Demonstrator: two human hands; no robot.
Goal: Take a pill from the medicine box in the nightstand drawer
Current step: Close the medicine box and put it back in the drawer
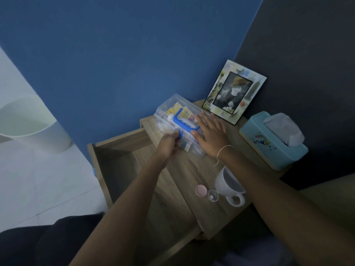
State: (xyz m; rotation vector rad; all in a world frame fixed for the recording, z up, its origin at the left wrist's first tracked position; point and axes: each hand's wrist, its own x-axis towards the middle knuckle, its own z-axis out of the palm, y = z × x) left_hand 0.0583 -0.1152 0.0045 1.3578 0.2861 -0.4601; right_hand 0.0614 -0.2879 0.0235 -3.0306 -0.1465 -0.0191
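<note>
A clear plastic medicine box point(172, 110) with a blue handle and a blue front latch rests on the back of the wooden nightstand top point(194, 173). Packets and small bottles show through its lid. My left hand point(168, 145) pinches the blue latch at the box's front edge. My right hand point(211, 136) lies flat with fingers spread on the right part of the lid. The nightstand drawer point(115, 166) stands pulled out to the left below the box, its inside dark. A small clear pill container point(213, 195) and its pink cap point(201, 190) lie apart near the top's front.
A white mug point(228, 186) stands beside the small container. A framed picture point(233, 92) leans against the dark wall at the back. A teal tissue box point(273, 140) sits at the right. A pale bin point(32, 123) stands on the floor at left.
</note>
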